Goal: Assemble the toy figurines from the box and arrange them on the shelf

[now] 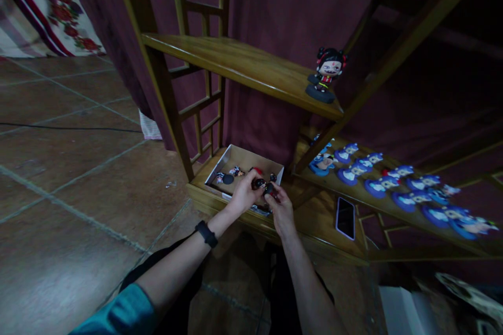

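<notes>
Over a shallow cardboard box (257, 154) on the lowest shelf, my two hands come together around a small dark figurine (260, 183). My left hand (245, 190) grips it near its black-haired head. The fingers of my right hand (281, 204) are closed at its dark lower end, which looks like a round base. More small figurines (237, 170) lie in the box, one beside a dark round base (228, 179). Part of the box's contents is hidden under my hands. A similar black-haired figurine (329, 70) stands on a dark base on the shelf above.
The wooden shelf (236, 65) juts out above the box. Several blue-and-white figurines (381, 183) stand in rows on the right-hand shelf. A phone (345, 218) lies on the lowest board. Slanting posts frame the unit, and a white box (401, 309) sits at lower right.
</notes>
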`<state>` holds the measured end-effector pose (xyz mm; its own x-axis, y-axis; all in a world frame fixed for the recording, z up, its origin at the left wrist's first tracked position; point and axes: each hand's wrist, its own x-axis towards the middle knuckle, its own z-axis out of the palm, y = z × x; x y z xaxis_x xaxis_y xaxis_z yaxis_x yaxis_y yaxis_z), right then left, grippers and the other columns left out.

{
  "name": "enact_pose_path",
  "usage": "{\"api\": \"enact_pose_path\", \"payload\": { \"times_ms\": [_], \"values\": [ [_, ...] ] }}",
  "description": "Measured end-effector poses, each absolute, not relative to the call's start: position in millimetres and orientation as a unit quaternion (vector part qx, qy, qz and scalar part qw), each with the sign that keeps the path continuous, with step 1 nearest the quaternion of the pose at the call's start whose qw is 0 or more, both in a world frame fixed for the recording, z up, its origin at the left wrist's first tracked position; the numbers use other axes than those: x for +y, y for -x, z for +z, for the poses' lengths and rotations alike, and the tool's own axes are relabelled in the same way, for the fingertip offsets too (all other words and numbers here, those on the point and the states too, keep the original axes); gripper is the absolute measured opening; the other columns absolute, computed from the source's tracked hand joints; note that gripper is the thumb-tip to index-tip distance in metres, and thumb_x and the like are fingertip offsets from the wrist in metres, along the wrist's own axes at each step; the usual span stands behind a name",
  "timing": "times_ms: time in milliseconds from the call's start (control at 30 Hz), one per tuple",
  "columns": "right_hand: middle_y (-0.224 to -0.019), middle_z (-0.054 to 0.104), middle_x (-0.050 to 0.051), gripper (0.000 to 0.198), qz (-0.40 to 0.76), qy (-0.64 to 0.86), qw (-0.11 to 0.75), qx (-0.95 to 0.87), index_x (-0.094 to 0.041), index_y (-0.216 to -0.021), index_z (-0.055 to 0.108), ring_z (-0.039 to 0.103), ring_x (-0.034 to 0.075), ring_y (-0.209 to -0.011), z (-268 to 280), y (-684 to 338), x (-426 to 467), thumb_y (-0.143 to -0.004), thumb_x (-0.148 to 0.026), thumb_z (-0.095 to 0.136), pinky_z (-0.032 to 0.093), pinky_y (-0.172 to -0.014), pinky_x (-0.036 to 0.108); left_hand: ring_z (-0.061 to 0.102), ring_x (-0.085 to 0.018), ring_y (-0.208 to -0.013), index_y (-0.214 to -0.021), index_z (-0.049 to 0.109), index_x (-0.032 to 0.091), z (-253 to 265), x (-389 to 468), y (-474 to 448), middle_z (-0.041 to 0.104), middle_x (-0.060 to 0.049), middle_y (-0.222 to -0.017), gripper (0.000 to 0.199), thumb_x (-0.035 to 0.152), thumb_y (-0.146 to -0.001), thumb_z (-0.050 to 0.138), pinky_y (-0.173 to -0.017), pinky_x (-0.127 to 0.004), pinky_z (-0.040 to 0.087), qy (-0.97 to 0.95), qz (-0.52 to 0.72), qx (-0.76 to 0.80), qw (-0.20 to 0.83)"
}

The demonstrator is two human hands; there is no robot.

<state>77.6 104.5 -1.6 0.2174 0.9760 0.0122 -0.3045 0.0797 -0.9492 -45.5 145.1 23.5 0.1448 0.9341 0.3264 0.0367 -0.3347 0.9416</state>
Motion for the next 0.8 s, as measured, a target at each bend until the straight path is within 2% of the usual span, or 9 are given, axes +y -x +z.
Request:
{"api": "enact_pose_path", "payload": {
  "times_ms": [267, 800],
  "values": [
    [-0.110, 0.063, 0.001, 0.043, 0.467, 0.464, 0.617, -0.432, -0.023, -0.104, 0.060, 0.057, 0.018, -0.100, 4.2, -79.6, 108.3, -0.062, -0.022, 0.069, 0.041, -0.093, 0.036, 0.050, -0.011, -0.065, -0.074, 0.048, 0.018, 22.1, 149.0, 47.2, 0.055, 0.003, -0.069, 0.020, 0.016, -0.061, 0.063, -0.064, -0.023, 0.038, -0.580, 0.531, 0.381, 0.486],
    [-0.103, 0.065, 0.000, 0.041, 0.515, 0.439, 0.620, -0.397, -0.024, -0.102, 0.061, 0.059, 0.017, -0.092, 2.5, -80.0, 102.7, -0.062, -0.022, 0.070, 0.048, -0.084, 0.033, 0.051, -0.012, -0.071, -0.079, 0.050, 0.018, 23.2, 145.7, 52.6, 0.055, 0.001, -0.074, 0.015, 0.016, -0.067, 0.059, -0.066, -0.024, 0.039, -0.650, 0.504, 0.356, 0.444]
  ]
}}
